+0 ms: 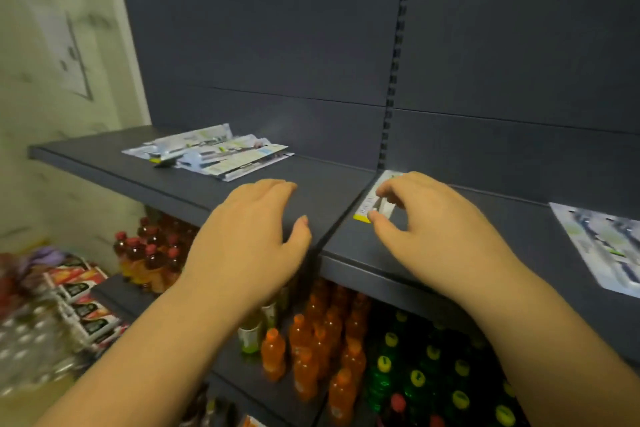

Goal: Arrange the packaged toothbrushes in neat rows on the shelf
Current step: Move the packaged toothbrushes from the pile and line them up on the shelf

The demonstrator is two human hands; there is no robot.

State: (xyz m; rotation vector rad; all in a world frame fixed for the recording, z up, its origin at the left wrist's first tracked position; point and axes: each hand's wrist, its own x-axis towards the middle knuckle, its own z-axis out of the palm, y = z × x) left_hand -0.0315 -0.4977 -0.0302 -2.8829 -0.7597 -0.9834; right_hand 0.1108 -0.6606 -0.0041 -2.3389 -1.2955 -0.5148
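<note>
- Head view: right hand [436, 229] is down on the dark shelf [346, 191], thumb and fingertips curled, pinching a toothbrush pack [375, 201] that lies flat just right of the seam between shelf panels.
- Left hand [249, 236] hovers over the shelf edge, fingers loosely bent, holding nothing.
- More packs sit in a loose fanned pile [211, 151] at the back left; another pack [602, 250] lies well apart at far right.
- My advice from here: keep that pinch low on the card, slide rather than lift, square its long edge to the shelf front.
- I'd bring the free hand in to steady the row as packs join.
</note>
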